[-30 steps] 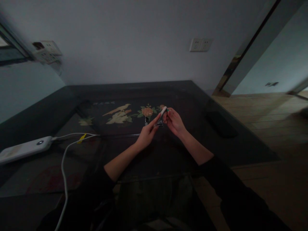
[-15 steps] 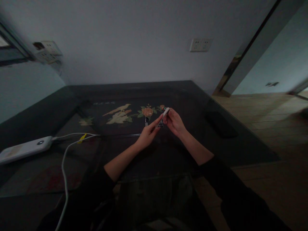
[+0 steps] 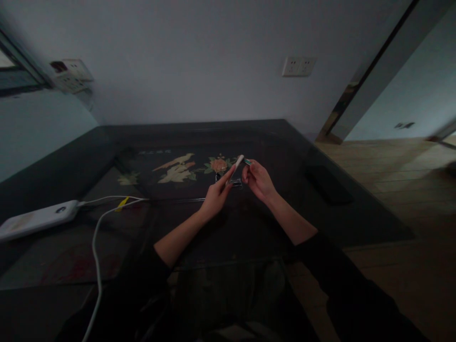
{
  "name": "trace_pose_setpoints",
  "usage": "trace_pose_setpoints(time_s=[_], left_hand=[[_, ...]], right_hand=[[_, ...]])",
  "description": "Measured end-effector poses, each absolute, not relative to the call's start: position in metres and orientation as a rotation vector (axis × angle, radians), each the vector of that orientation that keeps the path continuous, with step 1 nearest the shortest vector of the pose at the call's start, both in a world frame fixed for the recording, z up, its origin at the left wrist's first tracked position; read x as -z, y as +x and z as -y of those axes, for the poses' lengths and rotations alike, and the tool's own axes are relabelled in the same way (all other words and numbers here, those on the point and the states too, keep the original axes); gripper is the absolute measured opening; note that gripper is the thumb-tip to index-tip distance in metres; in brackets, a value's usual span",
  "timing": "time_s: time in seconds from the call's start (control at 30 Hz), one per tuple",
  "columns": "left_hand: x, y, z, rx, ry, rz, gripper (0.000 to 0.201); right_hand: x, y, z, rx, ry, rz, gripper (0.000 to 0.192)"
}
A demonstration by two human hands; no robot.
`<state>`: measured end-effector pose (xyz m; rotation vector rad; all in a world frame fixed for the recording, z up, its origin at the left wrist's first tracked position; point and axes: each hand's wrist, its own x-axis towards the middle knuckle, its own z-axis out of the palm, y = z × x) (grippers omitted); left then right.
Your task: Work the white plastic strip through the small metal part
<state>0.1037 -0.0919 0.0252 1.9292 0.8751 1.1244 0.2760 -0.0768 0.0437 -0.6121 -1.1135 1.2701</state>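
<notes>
Both of my hands meet above the middle of a dark glass-topped table (image 3: 107,156). My left hand (image 3: 215,197) pinches a small white stick-shaped object (image 3: 238,165), tilted up to the right. My right hand (image 3: 258,180) holds a small teal-tipped piece (image 3: 247,162) right beside the white object's upper end. A small dark metal item (image 3: 216,178) lies on the table just under the hands. The scene is dim, so fine detail is hard to tell.
A white power bank (image 3: 37,218) lies at the left with a white cable (image 3: 96,237) running toward me. A bird-and-flower inlay (image 3: 178,171) decorates the tabletop. A dark flat object (image 3: 326,183) rests at the right edge. Wall sockets (image 3: 297,66) and wooden floor (image 3: 399,175) lie beyond.
The white object has shifted slightly left and away from my right hand, and the teal-tipped piece now shows separately in my right fingers.
</notes>
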Motion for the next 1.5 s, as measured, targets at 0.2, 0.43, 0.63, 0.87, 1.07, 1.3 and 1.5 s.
trace_pose_setpoints(time_s=[0.2,0.43,0.63,0.87,1.07,1.3,1.5], left_hand=[[-0.026,0.103,0.094,-1.124,1.932,-0.855,0.058],[-0.025,0.107,0.099,-1.063,1.971,-0.787,0.057],[-0.026,0.107,0.100,-1.045,1.945,-0.701,0.058],[-0.032,0.106,0.102,-1.067,1.971,-0.778,0.057],[-0.030,0.105,0.098,-1.124,1.968,-0.802,0.057],[-0.021,0.102,0.089,-1.122,1.932,-0.894,0.058],[-0.022,0.103,0.091,-1.120,1.930,-0.846,0.058]], right_hand=[[-0.042,0.276,0.075,-1.285,-0.599,1.096,0.050],[-0.038,0.276,0.072,-1.290,-0.600,1.066,0.050],[-0.040,0.277,0.074,-1.287,-0.583,1.095,0.044],[-0.040,0.277,0.074,-1.305,-0.551,1.110,0.044],[-0.038,0.278,0.073,-1.286,-0.557,1.133,0.047],[-0.041,0.278,0.074,-1.307,-0.581,1.121,0.051],[-0.038,0.278,0.071,-1.293,-0.549,1.131,0.048]])
